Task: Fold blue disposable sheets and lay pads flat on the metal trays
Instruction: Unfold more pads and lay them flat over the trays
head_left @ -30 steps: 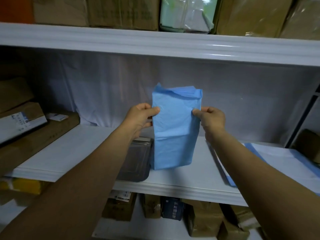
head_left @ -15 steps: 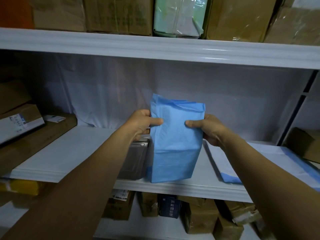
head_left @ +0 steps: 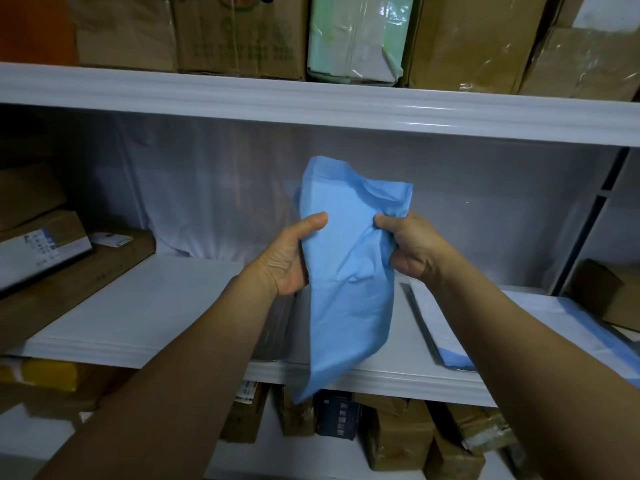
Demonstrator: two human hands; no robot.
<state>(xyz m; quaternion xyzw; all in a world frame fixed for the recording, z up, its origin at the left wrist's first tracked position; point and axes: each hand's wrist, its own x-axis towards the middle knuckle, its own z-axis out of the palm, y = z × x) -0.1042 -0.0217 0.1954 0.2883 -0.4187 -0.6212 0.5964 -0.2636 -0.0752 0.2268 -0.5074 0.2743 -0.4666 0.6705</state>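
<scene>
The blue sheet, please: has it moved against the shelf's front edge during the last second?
Yes. The blue sheet has come down and nearer: its lower corner, earlier above the shelf's front edge, now hangs below it.

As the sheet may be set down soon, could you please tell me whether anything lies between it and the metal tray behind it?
Nothing visible does. The left hand and right hand hold the blue sheet in the air; the metal tray lies on the shelf behind it, largely hidden.

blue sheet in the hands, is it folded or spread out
Folded, not spread. The blue sheet hangs as a narrow, creased strip with layered edges at its top; the left hand and right hand grip its sides.
</scene>
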